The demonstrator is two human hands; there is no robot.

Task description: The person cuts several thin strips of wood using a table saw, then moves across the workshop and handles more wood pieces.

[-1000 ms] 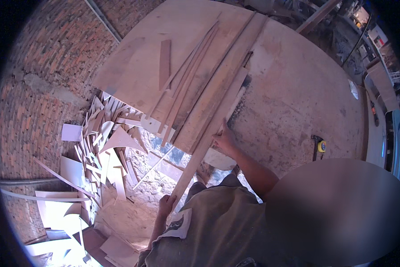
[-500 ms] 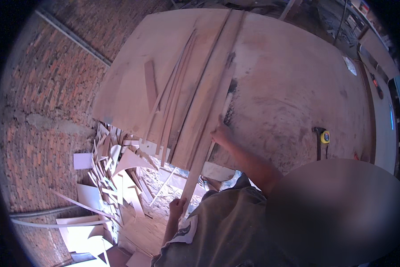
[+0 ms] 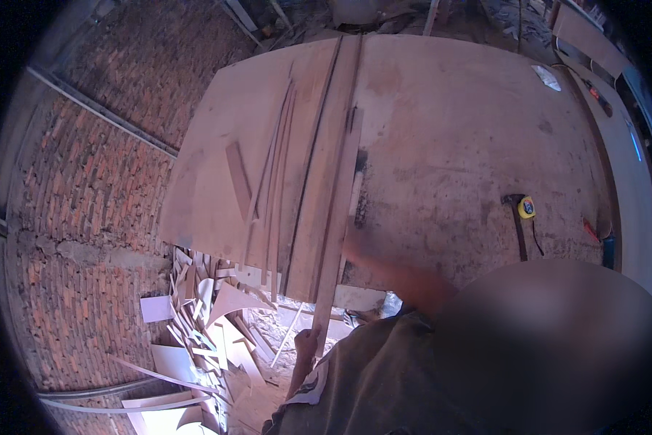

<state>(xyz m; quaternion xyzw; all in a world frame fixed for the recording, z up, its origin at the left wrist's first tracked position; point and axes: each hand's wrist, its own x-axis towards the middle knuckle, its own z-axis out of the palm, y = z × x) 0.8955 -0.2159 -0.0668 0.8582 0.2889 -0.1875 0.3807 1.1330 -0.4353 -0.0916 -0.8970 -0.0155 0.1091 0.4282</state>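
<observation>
**Wood strip at the near edge of the worktop, left hand gripping its end, right hand blurred**

Long wooden strip [image 3: 327, 308] runs lengthwise across the dusty brown worktop [image 3: 471, 138], near end sticking out past the edge toward the person. Left hand [image 3: 306, 344] is closed round that overhanging end, off the worktop. Right hand [image 3: 352, 245] is further up, at the strip's right side; motion blur, so can't tell whether the fingers are wide, narrow or gripping.

Left of the long strip: several thin strips [image 3: 270, 196] lying roughly parallel, fanned slightly, with a short brown board [image 3: 239, 177] at an angle beside them. Dark patch of debris [image 3: 361, 206] on the worktop just right of the strip, above the right hand.

Right side of worktop: hammer [image 3: 520, 232], handle pointing to the person, yellow tape measure [image 3: 527, 207] just beside its head. Crumpled pale sheet [image 3: 547, 77] near the far right corner.

Below the left edge: heap of offcuts [image 3: 228, 304], mixed shapes, on the floor next to a brick wall [image 3: 87, 304]. Lower right of view is covered by a grey blur.
</observation>
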